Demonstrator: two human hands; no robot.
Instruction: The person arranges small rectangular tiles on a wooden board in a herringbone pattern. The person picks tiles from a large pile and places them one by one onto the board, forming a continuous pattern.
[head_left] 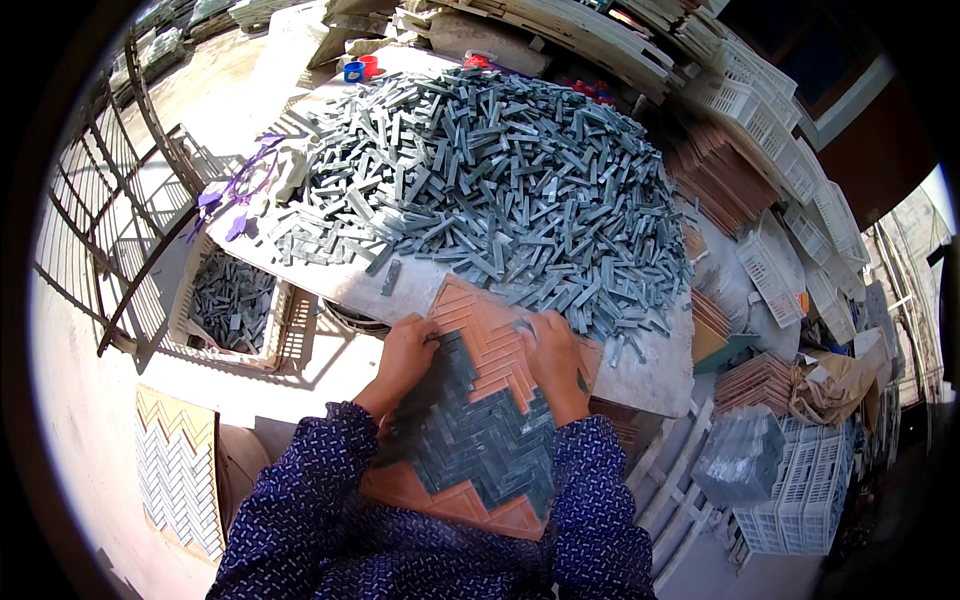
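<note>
An orange mould board (480, 305) with herringbone grooves rests in front of me, tilted toward my body. Dark grey-green stone strips (480, 440) fill its middle and left in a zigzag pattern; bare grooves show at the upper part and lower edge. My left hand (403, 360) is at the board's upper left, fingers curled together by the edge of the laid strips; what they hold is hidden. Over the bare grooves on the right, my right hand (556, 362) is closed, with a small grey strip (522, 325) at its fingertips.
A large heap of loose stone strips (480, 170) covers the table (345, 285) beyond the board. Left of it stands a crate (275, 335) of strips. A board with pale strips (180, 470) lies lower left. White crates (795, 500) and stacked orange boards (745, 385) stand right.
</note>
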